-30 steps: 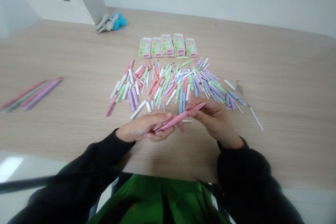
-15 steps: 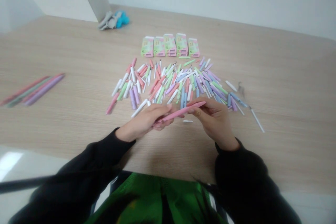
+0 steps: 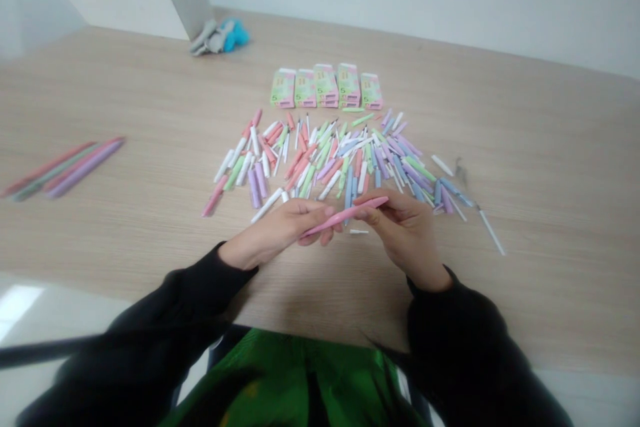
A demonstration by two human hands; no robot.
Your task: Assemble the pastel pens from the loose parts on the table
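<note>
Head view: left fingers (image 3: 318, 217) and right fingers (image 3: 369, 216) pinch 1 pink pen (image 3: 344, 216); boxes (image 3: 326, 85), contents hidden.

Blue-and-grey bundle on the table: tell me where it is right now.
In the head view, the blue-and-grey bundle lies at the far left of the table, against the near right corner of the white box.

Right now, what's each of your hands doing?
Left hand: closed on the left end of a slim pink plastic pen.
Right hand: closed too, pinching the same pen near its other end.
</note>
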